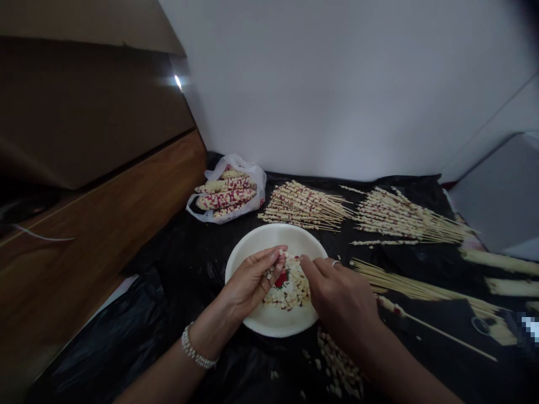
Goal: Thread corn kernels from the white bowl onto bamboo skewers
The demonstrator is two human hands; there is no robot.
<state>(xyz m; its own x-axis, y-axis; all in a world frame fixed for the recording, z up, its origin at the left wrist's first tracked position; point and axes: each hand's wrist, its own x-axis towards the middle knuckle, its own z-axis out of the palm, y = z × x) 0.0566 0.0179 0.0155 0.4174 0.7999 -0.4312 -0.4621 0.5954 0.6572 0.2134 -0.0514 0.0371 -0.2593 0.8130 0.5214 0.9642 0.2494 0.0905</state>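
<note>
My left hand (251,280) is over a white bowl (241,252), its fingers curled around a few pale corn kernels (269,274). Loose white and dark red kernels (295,292) lie in the bowl. At the bowl's right side my right hand (343,292) is closed, thumb and index finger pinched together. A wooden skewer (450,335) with kernels threaded on it sticks out beyond this hand to the lower right, in line with the pinched fingertips. My right hand hides the skewer's other end.
A plastic bag (261,182) of corn cobs (225,199) lies at the back left. Two piles of threaded skewers (303,205) are behind the bowl and to its right. Bare skewers (404,286), stripped cobs (505,262) and more kernels (339,359) lie on black plastic sheeting (177,252).
</note>
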